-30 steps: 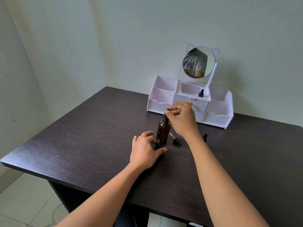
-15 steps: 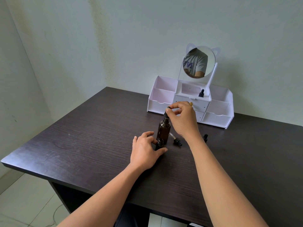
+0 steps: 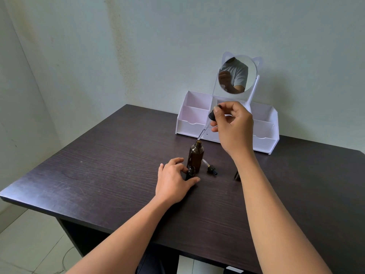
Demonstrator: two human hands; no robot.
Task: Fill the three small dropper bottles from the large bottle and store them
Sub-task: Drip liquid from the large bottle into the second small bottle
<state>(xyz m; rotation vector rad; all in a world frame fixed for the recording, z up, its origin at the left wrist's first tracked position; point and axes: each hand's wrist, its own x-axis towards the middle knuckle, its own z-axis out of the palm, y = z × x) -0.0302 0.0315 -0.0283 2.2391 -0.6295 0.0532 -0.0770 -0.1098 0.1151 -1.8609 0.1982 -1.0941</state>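
Observation:
The large amber bottle (image 3: 196, 157) stands uncapped at the middle of the dark table (image 3: 98, 171). My right hand (image 3: 234, 127) holds its black-bulbed dropper (image 3: 207, 123) above it, with the glass tip just over the bottle's mouth. My left hand (image 3: 173, 179) grips a small open dropper bottle (image 3: 190, 172) standing right in front of the large one. A small dropper cap (image 3: 210, 168) lies on the table just to the right. Another small dark bottle (image 3: 237, 175) is partly hidden behind my right forearm.
A white organiser (image 3: 197, 121) with open compartments, drawers and a round cat-ear mirror (image 3: 238, 75) stands at the back against the wall. The table's near edge runs across below my forearms, with tiled floor at the left.
My right hand has pulled the dropper up out of the large bottle, so the pipette now hangs above its open mouth. My left hand has stayed on the small bottle.

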